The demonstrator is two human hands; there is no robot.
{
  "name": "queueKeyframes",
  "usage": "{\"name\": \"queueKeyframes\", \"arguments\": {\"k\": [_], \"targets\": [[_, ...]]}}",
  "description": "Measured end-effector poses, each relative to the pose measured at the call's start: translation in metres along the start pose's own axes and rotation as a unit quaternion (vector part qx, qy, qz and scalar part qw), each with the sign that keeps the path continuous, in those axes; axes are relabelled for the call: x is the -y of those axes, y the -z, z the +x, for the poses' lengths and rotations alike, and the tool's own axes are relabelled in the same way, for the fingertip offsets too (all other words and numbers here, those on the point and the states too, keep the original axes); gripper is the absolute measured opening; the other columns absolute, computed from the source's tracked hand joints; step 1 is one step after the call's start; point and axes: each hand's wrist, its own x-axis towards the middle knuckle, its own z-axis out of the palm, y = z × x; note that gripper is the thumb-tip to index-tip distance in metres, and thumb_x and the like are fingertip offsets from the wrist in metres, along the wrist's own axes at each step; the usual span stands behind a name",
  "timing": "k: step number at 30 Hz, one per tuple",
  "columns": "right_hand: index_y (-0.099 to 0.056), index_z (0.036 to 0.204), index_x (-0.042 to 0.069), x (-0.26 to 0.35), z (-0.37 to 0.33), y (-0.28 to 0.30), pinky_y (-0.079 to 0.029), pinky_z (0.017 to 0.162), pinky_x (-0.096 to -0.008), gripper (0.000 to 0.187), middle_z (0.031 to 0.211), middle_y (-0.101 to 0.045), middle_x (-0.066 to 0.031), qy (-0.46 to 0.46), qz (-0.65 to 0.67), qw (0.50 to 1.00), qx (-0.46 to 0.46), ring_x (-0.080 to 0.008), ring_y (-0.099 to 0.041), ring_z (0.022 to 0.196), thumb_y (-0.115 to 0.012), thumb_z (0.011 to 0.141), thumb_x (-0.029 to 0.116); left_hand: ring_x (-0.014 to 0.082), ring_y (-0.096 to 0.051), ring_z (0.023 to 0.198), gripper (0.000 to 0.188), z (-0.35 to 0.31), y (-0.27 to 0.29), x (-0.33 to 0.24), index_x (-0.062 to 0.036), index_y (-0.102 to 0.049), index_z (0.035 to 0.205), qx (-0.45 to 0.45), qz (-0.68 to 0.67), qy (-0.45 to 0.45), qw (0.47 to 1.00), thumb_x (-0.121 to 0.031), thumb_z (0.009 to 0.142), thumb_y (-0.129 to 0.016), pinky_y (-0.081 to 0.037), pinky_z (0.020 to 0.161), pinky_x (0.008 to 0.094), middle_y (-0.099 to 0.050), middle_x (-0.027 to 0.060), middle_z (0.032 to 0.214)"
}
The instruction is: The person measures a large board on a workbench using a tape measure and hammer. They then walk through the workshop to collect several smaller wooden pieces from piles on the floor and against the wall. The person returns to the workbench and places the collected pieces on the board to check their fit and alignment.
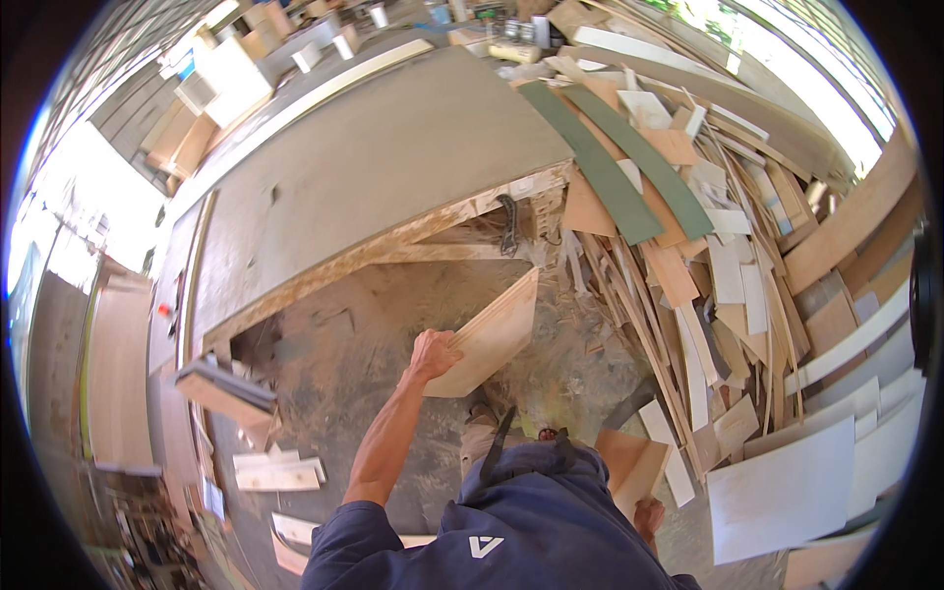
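Note:
My left hand point(431, 356) is closed on the upper left edge of a pale wooden board point(490, 339), which hangs tilted in front of my legs. The arm reaches forward, and the board is apart from the large worktable point(383, 147) beyond it. Low at my right side, my right hand point(649, 517) is closed at the lower edge of another brown wooden board point(631, 466). Part of that hand is hidden by the board and my body.
A heap of wood offcuts point(728, 265) with two green strips point(600, 162) spreads along the right. White panels point(782, 489) lean at the lower right. Short wood pieces point(278, 472) lie on the floor to my left, near a stacked block point(228, 391). A dark tool point(508, 224) hangs at the table's corner.

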Motion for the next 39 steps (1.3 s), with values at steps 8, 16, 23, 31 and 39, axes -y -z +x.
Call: {"name": "queueKeyframes", "arguments": {"k": [8,16,23,31,39], "targets": [[-0.073,0.089,0.003,0.186,-0.061,-0.046,-0.052,0.076,-0.0545,0.023,0.085,-0.071,-0.0247,-0.034,-0.025,0.997,-0.071,-0.045,-0.068,0.083,-0.059,0.084,0.02,0.0437,-0.068,0.087,0.04,0.177,0.013,0.107,-0.0045,-0.074,0.096,0.049,0.017,-0.08,0.995,-0.036,0.071,-0.078,-0.054,0.082,0.0504,-0.07,0.0254,0.087],[-0.074,0.094,0.006,0.295,-0.11,-0.048,-0.053,0.082,-0.0512,0.022,0.093,-0.072,-0.0228,-0.14,-0.009,0.989,-0.044,-0.0416,-0.069,0.093,-0.064,0.082,0.022,0.0441,-0.068,0.092,0.042,0.268,0.022,0.196,0.0,-0.073,0.101,0.099,-0.015,-0.086,0.991,-0.032,0.074,-0.08,-0.053,0.084,0.051,-0.071,0.0274,0.092],[-0.075,0.093,0.006,0.35,-0.119,-0.045,-0.053,0.077,-0.0483,0.023,0.089,-0.072,-0.0233,-0.144,-0.037,0.989,-0.018,-0.0419,-0.07,0.087,-0.066,0.079,0.022,0.0422,-0.067,0.101,0.047,0.306,0.012,0.27,0.0018,-0.072,0.11,0.1,-0.04,-0.1,0.989,-0.031,0.078,-0.079,-0.053,0.091,0.0489,-0.071,0.0279,0.103],[-0.071,0.093,0.007,0.381,-0.093,-0.037,-0.051,0.075,-0.0527,0.022,0.085,-0.07,-0.0239,-0.093,-0.133,0.987,0.002,-0.0451,-0.067,0.085,-0.067,0.08,0.024,0.0411,-0.06,0.121,0.057,0.315,0.041,0.248,0.005,-0.055,0.136,0.138,0.052,0.015,0.989,-0.023,0.089,-0.07,-0.048,0.104,0.0504,-0.064,0.0259,0.125],[-0.071,0.101,0.008,0.436,-0.034,-0.011,-0.05,0.076,-0.0543,0.024,0.087,-0.071,-0.0224,0.033,-0.16,0.986,0.041,-0.0444,-0.067,0.086,-0.069,0.084,0.024,0.045,-0.045,0.134,0.049,0.175,-0.002,0.218,0.0015,-0.057,0.132,-0.033,-0.115,-0.159,0.98,-0.008,0.085,-0.065,-0.038,0.112,0.0528,-0.054,0.0241,0.139]]}}
